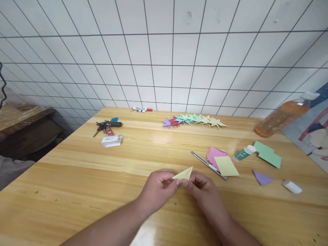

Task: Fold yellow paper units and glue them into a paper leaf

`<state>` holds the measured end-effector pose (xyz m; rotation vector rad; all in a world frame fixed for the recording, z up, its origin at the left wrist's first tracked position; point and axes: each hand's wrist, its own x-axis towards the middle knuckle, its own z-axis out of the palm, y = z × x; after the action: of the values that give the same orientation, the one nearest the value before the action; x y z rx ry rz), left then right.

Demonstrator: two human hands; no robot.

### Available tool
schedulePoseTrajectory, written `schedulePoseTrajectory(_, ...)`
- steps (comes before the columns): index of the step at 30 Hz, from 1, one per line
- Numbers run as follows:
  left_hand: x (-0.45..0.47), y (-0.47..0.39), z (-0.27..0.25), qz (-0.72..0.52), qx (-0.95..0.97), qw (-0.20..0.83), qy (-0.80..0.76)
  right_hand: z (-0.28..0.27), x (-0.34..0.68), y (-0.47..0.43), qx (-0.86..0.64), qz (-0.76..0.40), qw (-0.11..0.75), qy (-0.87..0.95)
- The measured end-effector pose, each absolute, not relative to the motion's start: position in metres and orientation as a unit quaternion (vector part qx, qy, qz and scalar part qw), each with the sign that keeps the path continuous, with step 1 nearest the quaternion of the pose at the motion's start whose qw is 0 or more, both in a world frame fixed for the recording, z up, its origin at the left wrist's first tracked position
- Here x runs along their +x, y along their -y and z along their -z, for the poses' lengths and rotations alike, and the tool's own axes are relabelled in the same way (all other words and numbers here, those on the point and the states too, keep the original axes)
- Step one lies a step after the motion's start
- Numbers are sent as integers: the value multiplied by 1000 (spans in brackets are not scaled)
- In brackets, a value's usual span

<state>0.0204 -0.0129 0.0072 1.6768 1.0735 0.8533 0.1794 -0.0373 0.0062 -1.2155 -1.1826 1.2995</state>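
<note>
A small pale yellow folded paper (183,174), roughly triangular, is pinched between both hands above the front middle of the table. My left hand (158,188) grips its left side with thumb and fingers. On the other side, my right hand (203,190) holds the lower right edge, its thumb near the left thumb. The fingers behind the paper are partly hidden. Just beyond my right hand lie a utility knife (205,161), pink paper (214,155) and a pale yellow square sheet (227,166).
A row of folded paper stars (193,119) lies near the tiled wall. To the right are a glue stick (244,153), green paper (268,154), a purple paper triangle (262,177), a white cap (292,187) and a bottle (282,118). Keys (107,126), a small white box (111,140) and a marker (142,109) lie left.
</note>
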Motion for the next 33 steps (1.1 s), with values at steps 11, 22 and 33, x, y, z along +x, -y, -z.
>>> schedulePoseTrajectory(11,18,10,-6,-337,676,474,-452,-5,179,37,-539,-508,453,496)
schedulePoseTrajectory(22,18,10,-5,-339,709,429,-446,-11,177,36,-513,-548,437,495)
schedulePoseTrajectory(33,19,12,-7,-333,726,416,-435,-6,180,35,-542,-532,439,480)
